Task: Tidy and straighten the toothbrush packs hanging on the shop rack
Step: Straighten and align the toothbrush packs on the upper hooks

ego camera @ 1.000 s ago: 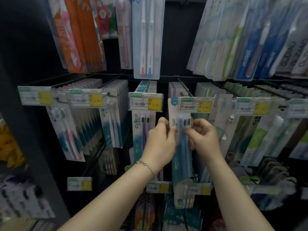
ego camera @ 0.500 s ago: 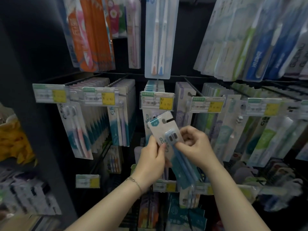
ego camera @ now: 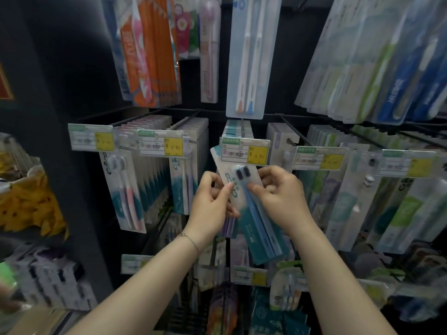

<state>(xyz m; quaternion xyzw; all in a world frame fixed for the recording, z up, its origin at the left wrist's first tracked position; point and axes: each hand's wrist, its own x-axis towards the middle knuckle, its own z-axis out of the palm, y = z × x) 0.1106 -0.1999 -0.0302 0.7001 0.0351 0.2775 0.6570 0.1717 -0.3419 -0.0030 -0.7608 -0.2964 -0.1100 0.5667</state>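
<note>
moved: the toothbrush pack (ego camera: 254, 218) has risen since half a second ago. Its top corner was then clear below the centre price tag (ego camera: 244, 151) and is now tucked behind that tag's lower left edge. A second ago it hung upright under the next tag to the right.
left hand (ego camera: 212, 199): just below the centre price tag and a little left. The thumb lies on the pack's front and the fingers curl behind its left edge, pinching it as before.
right hand (ego camera: 280, 194): just below the tag and a little right. The thumb is on the blue handles and the fingers curl round the pack's right edge.
bracelet (ego camera: 191, 240): thin chain on the left wrist, lower left of the tag.
toothbrush pack: held between both hands and tilted, with the head end up-left at the tag and the foot down-right. It holds two blue brushes with dark heads, side by side. Whether its hole sits on the peg cannot be seen.
teal-topped row (ego camera: 238, 129): stacked edge-on directly behind the tag.
purple-edged packs (ego camera: 278, 141): just right of the tag, hanging hole showing.
pink-and-grey pack (ego camera: 123, 189): well left of the tag, tilted.
tall twin pack (ego camera: 251, 56): straight above the tag.
orange packs (ego camera: 150, 52): above and left of the tag.
</note>
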